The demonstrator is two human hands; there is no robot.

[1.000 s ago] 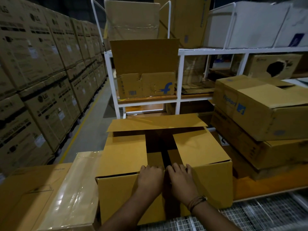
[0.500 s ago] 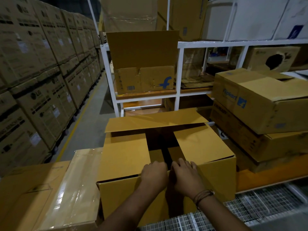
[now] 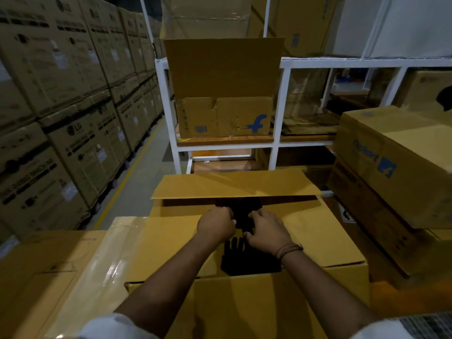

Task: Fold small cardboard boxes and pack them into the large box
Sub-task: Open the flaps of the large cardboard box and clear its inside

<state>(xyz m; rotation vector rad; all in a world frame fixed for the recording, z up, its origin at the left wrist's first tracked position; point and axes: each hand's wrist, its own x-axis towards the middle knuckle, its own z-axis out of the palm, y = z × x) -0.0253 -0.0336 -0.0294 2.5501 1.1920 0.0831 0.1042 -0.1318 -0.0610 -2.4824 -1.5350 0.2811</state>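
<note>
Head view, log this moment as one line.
step: folding box | left grip: holds left flap edge | right grip: holds right flap edge | far flap: open

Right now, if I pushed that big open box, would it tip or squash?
Probably not tip: the box sits wide and low. Its top might squash a bit, since the left flap and right flap, gripped by the left hand and right hand, bend at their folds. Weight is unclear; inside is dark.
</note>
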